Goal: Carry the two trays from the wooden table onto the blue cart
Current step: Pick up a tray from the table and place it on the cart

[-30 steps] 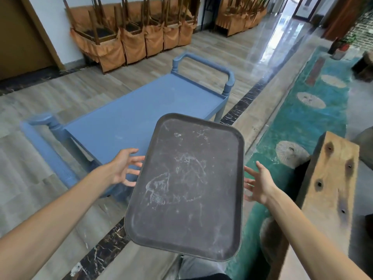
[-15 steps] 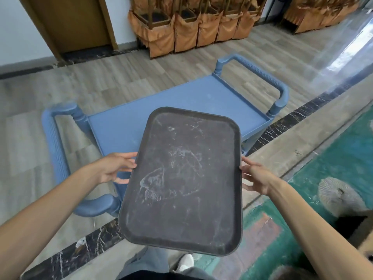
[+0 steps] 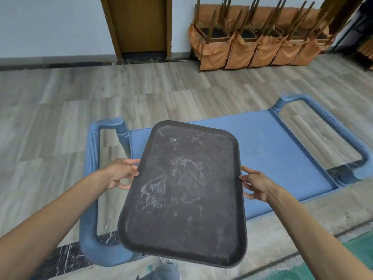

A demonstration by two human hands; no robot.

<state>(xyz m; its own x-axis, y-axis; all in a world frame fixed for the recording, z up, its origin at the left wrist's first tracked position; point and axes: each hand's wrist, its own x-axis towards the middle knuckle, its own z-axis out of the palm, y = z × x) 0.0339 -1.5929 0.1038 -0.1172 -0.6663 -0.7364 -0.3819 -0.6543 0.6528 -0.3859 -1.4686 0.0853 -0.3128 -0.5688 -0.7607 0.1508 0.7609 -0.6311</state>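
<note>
Hovering over the cart [image 3: 272,150], the tray [image 3: 185,190] is held flat by its long edges, empty and scuffed white. Its left rim is gripped by the left hand [image 3: 121,174], its right rim by the right hand [image 3: 256,184].
</note>
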